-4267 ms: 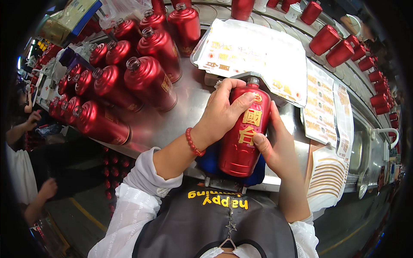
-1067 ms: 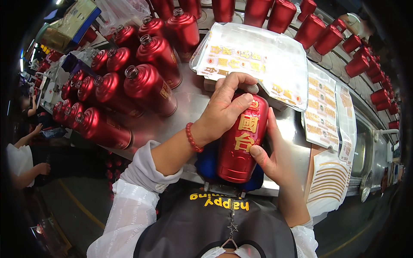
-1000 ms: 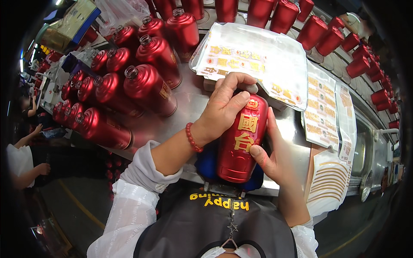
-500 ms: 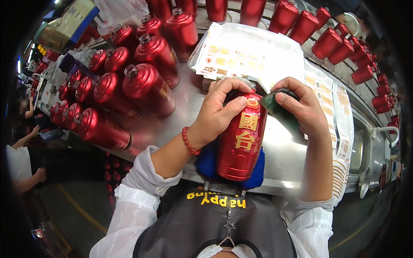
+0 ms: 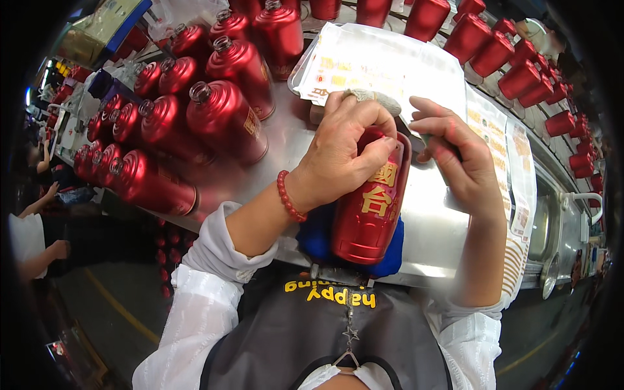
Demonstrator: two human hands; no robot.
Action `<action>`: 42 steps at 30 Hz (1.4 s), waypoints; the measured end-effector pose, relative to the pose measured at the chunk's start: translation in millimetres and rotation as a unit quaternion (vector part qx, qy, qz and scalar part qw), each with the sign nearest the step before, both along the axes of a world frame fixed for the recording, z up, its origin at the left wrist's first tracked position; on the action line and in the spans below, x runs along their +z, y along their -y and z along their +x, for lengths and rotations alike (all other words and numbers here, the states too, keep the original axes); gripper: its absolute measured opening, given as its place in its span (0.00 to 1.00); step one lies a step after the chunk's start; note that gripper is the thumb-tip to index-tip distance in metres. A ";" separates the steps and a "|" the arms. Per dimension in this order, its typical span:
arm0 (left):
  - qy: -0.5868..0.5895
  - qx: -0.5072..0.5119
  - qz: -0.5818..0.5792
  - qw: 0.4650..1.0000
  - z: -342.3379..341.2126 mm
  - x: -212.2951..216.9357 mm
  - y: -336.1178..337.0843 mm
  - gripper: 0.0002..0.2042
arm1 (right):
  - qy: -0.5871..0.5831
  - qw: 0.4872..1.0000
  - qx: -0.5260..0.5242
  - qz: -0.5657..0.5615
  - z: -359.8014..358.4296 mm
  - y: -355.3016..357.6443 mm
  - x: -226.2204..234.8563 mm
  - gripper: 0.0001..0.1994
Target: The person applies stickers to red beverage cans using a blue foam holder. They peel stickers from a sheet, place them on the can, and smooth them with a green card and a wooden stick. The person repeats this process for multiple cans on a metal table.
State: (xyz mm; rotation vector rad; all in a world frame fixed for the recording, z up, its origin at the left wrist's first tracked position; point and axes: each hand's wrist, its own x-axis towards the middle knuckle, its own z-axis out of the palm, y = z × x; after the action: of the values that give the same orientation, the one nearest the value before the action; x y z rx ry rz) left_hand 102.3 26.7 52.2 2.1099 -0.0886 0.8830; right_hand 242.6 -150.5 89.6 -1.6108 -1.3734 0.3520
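A red bottle (image 5: 366, 227) with gold lettering lies tilted on a blue cloth (image 5: 392, 253), its base towards me. My left hand (image 5: 341, 153) reaches over its shoulder, thumb and forefinger pinched at the upper right of the lettering. What they pinch, if anything, is too small to make out. Behind those fingers a greyish cloth pad (image 5: 374, 99) covers the neck area. Just right of the bottle, my right hand (image 5: 458, 156) is raised with fingers half bent. Only a small greenish bit of the flat scraper shows among its fingers; the rest is hidden.
Several red bottles (image 5: 224, 123) stand close together on the metal table (image 5: 286, 149) at the left. White printed label sheets (image 5: 416, 62) lie beyond my hands and down the right side. Further back, more red bottles (image 5: 491, 52) line a conveyor. Another person's hand (image 5: 60, 249) shows far left.
My right hand has drawn away from the bottle and turned, so the green scraper hardly shows. My left hand has shifted across the bottle's shoulder, with its pinch now beside the lettering.
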 end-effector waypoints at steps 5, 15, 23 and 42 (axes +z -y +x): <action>-0.012 -0.009 -0.006 1.000 -9.8 9.5 0.3 0.04 | 0.079 0.995 -0.048 -0.046 -28.9 -8.9 12.7 0.08; -0.008 0.029 -0.230 0.973 -24.2 -47.9 24.6 0.25 | 0.077 0.994 -0.064 -0.035 -19.2 -18.2 -3.8 0.07; -0.024 -0.002 -0.282 0.959 -22.4 -57.3 26.9 0.29 | 0.052 0.996 -0.064 -0.041 -17.8 -21.1 -7.9 0.07; 0.025 -0.033 0.171 0.984 -31.4 -16.1 -3.6 0.15 | 0.045 0.980 -0.174 0.087 -21.1 3.5 -13.4 0.17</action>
State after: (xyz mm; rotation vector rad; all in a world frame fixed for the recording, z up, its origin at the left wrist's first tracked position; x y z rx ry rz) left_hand 70.9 30.3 36.1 2.3854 -0.3568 0.9345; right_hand 221.5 -154.0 76.2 -1.6953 -1.1263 -0.0497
